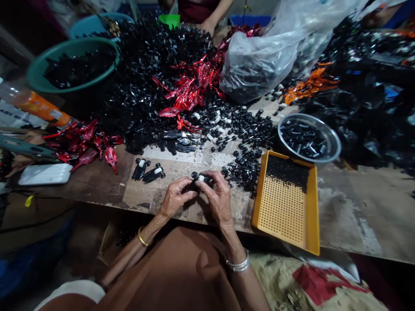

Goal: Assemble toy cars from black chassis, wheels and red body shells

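Observation:
My left hand [177,197] and my right hand [217,196] meet above the wooden worktable's front edge. Their fingertips pinch a small black plastic part [201,178] with a white collar and round black knobs, and the fingers hide most of it. Just to the left, two similar black assemblies [148,172] with white collars lie on the table. To the right of my right hand spreads a loose pile of black knobbed pieces [241,166]. A heap of shiny red pieces [191,86] lies farther ahead.
A yellow perforated tray [313,203] holds rows of black pieces, next to a steel bowl [309,138] of black parts. A green basin [42,71], a large plastic bag [259,60] and black heaps fill the back. A co-worker's hand [207,26] rests beyond them.

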A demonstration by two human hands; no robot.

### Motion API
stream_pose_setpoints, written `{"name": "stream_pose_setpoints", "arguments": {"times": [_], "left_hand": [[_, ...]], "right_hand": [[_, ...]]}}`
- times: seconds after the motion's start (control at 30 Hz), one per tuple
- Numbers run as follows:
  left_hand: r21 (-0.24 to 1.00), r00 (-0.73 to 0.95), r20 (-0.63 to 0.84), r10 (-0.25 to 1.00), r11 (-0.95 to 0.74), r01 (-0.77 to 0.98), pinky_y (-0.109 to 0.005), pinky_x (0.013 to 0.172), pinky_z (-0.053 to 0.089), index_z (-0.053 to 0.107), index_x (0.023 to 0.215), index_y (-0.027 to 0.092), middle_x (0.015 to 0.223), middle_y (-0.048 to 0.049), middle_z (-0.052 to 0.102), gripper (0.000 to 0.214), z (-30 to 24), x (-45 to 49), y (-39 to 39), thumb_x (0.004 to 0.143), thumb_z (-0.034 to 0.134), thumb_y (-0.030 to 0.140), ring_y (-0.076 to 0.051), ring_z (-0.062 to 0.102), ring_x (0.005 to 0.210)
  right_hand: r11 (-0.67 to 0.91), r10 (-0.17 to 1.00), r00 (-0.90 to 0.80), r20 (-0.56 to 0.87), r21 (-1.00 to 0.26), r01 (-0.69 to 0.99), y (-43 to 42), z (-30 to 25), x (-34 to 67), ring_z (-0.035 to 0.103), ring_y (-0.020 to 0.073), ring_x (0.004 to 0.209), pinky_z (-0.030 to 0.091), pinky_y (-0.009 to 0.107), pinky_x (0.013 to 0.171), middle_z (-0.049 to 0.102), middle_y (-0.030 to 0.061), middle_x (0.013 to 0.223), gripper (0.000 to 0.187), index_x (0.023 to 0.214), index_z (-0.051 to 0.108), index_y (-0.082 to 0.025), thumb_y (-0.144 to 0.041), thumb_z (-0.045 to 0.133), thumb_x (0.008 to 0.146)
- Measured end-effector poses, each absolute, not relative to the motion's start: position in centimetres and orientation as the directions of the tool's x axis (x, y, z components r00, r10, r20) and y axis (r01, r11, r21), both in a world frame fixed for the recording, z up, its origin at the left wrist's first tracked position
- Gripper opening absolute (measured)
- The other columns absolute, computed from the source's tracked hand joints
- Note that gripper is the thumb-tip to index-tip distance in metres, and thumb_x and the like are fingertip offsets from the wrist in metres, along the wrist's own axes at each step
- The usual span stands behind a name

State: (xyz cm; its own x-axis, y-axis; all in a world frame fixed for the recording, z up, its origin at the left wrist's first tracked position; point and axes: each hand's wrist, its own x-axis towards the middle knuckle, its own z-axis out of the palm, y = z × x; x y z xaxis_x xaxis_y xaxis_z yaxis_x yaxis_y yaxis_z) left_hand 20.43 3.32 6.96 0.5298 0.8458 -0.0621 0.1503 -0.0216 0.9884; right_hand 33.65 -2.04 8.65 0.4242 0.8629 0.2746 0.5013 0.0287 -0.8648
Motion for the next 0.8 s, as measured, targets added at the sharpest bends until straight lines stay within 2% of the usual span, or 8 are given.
{"name": "stream_pose_setpoints", "arguments": {"times": [0.1, 0.2, 0.27, 0.33, 0.43, 0.53, 0.6, 0.8], "left_hand": [[0.954, 0.605, -0.043, 0.795, -0.147, 0.262, -0.026, 0.066, 0.044, 0.067, 0.082, 0.019, 0.075, -0.0013, 0.062, 0.012, 7.4, 19.0, 4.3, 0.074, 0.062, 0.028, -0.016, 0.055, 0.071], [0.830, 0.702, -0.052, 0.711, -0.360, 0.427, -0.028, 0.071, 0.047, 0.068, 0.095, 0.021, 0.085, -0.0028, 0.067, 0.020, 9.0, 17.1, 6.4, 0.077, 0.062, 0.029, -0.017, 0.059, 0.074], [0.696, 0.687, -0.025, 0.726, -0.481, 0.533, -0.028, 0.074, 0.048, 0.066, 0.106, 0.023, 0.094, -0.0034, 0.067, 0.027, 10.5, 16.3, 8.3, 0.080, 0.061, 0.030, -0.017, 0.061, 0.078], [0.516, 0.601, 0.071, 0.796, -0.545, 0.661, -0.028, 0.075, 0.048, 0.065, 0.109, 0.024, 0.100, -0.0044, 0.065, 0.026, 11.7, 16.2, 10.3, 0.085, 0.055, 0.025, -0.018, 0.061, 0.087], [0.232, 0.565, 0.148, 0.812, -0.584, 0.778, -0.028, 0.073, 0.047, 0.064, 0.111, 0.024, 0.107, -0.0080, 0.061, 0.036, 12.2, 17.4, 13.2, 0.086, 0.042, 0.010, -0.021, 0.058, 0.100], [0.048, 0.641, 0.096, 0.762, -0.646, 0.761, -0.030, 0.073, 0.047, 0.062, 0.113, 0.022, 0.111, -0.0112, 0.058, 0.041, 11.1, 18.9, 15.3, 0.086, 0.036, 0.004, -0.023, 0.055, 0.104], [-0.005, 0.679, 0.062, 0.731, -0.680, 0.733, -0.031, 0.074, 0.048, 0.060, 0.114, 0.022, 0.110, -0.0114, 0.057, 0.040, 10.3, 19.3, 16.4, 0.087, 0.036, 0.006, -0.023, 0.054, 0.103], [-0.045, 0.749, 0.042, 0.661, -0.748, 0.663, -0.033, 0.071, 0.048, 0.062, 0.105, 0.018, 0.104, -0.0138, 0.056, 0.026, 9.5, 19.3, 17.6, 0.091, 0.040, 0.018, -0.026, 0.052, 0.099]], "right_hand": [[0.011, 0.902, 0.379, 0.207, -0.889, 0.458, -1.8, 8.0, 33.8, 0.057, 0.0169, 0.076, 0.046, 0.030, 0.070, 0.062, 0.0028, 0.082, 0.021, 0.089, 0.060, -0.019, -0.040, 0.057, 0.086], [-0.054, 0.928, 0.357, 0.107, -0.909, 0.413, -0.9, 7.1, 34.0, 0.056, 0.0160, 0.069, 0.045, 0.028, 0.065, 0.062, 0.0012, 0.076, 0.021, 0.086, 0.061, -0.019, -0.040, 0.060, 0.084], [-0.097, 0.950, 0.309, 0.043, -0.900, 0.425, 0.1, 6.6, 34.1, 0.056, 0.0158, 0.067, 0.044, 0.026, 0.062, 0.062, 0.0003, 0.073, 0.020, 0.086, 0.061, -0.019, -0.039, 0.061, 0.083], [-0.112, 0.965, 0.260, 0.030, -0.851, 0.514, 1.2, 6.4, 33.9, 0.057, 0.0168, 0.068, 0.045, 0.027, 0.063, 0.063, 0.0014, 0.074, 0.019, 0.086, 0.062, -0.018, -0.037, 0.064, 0.082], [-0.050, 0.977, 0.183, 0.111, -0.712, 0.701, 2.5, 6.3, 33.0, 0.059, 0.0196, 0.077, 0.047, 0.030, 0.070, 0.064, 0.0057, 0.082, 0.020, 0.088, 0.063, -0.017, -0.037, 0.064, 0.083], [0.035, 0.966, 0.124, 0.228, -0.589, 0.808, 3.3, 6.4, 33.1, 0.059, 0.0206, 0.084, 0.048, 0.031, 0.074, 0.062, 0.0091, 0.093, 0.023, 0.100, 0.061, -0.017, -0.036, 0.058, 0.088], [0.020, 0.949, 0.148, 0.277, -0.522, 0.852, 3.7, 6.4, 34.4, 0.057, 0.0209, 0.084, 0.047, 0.032, 0.073, 0.059, 0.0099, 0.095, 0.022, 0.103, 0.060, -0.018, -0.034, 0.055, 0.090], [-0.237, 0.851, 0.373, 0.371, -0.363, 0.901, 7.3, 7.2, 40.3, 0.049, 0.0232, 0.082, 0.042, 0.037, 0.074, 0.055, 0.0100, 0.088, 0.015, 0.086, 0.062, -0.019, -0.019, 0.048, 0.088]]}}
